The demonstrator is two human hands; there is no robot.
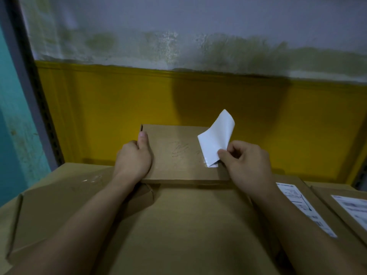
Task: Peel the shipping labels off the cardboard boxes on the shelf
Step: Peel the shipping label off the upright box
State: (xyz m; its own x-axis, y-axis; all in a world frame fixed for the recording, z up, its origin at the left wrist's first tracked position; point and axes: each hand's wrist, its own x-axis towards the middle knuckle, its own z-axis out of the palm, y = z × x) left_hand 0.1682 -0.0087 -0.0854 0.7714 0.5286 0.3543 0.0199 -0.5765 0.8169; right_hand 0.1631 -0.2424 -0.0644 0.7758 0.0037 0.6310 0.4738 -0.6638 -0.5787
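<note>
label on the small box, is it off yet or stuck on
Mostly peeled, not off. The label curls up, pinched by the right hand; its lower corner clings to the box, which the left hand grips.

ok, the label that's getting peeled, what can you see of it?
The label is a white paper-like sheet, its blank, glossy side toward the camera. It stands almost upright off the small flat box, top corner curling over, and only its lower tip seems to meet the box top near the right edge. The right hand pinches its lower edge.
</note>
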